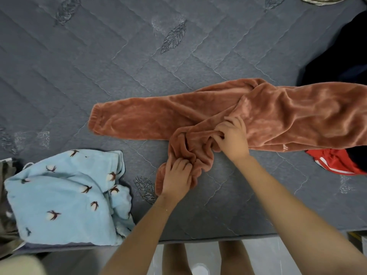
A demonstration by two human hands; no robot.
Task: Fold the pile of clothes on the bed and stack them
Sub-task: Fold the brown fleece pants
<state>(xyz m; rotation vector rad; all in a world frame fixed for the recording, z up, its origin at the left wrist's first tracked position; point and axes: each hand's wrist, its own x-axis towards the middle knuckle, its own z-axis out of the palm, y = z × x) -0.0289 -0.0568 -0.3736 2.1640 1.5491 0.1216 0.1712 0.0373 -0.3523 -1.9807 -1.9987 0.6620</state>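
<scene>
Grey quilted bed (99, 66) with stitched leaf shapes, filling nearly the whole view. Spread across it from centre toward 3 o'clock: rust-brown fleece trousers (288, 116). One leg laid flat, pointing to 9 o'clock and ending in a ribbed cuff. Waist end running off the frame at 3 o'clock. Second leg pulled down toward 6 o'clock, bunched and twisted into thick folds.

Left hand (176, 175) on the lowest part of that bunched leg, fingers curled into the pile, grip closed on the fabric near the cuff. Right hand (232, 139) at 1 o'clock of the left, thumb and fingers pinching a fold where the crumpled leg meets the flat one, grip tight on the cloth. Small pale lettering (284, 148) near the trousers' lower edge, too small to read.

At 8 o'clock, well apart from the trousers, a crumpled light-blue fleece garment (59, 199) printed with small brown-and-white motifs, lying at the bed's near edge. Beside it at the far 9 o'clock edge, an olive camouflage cloth (8, 205), partly out of view. At 4 o'clock, a red garment (337, 161) with white stripes, lying against the trousers' lower edge. At 2 o'clock, a dark navy heap (341, 56), meeting the trousers' upper edge. Below the bed at 6 o'clock, bare legs (174, 259) over a pale floor (202, 251).
</scene>
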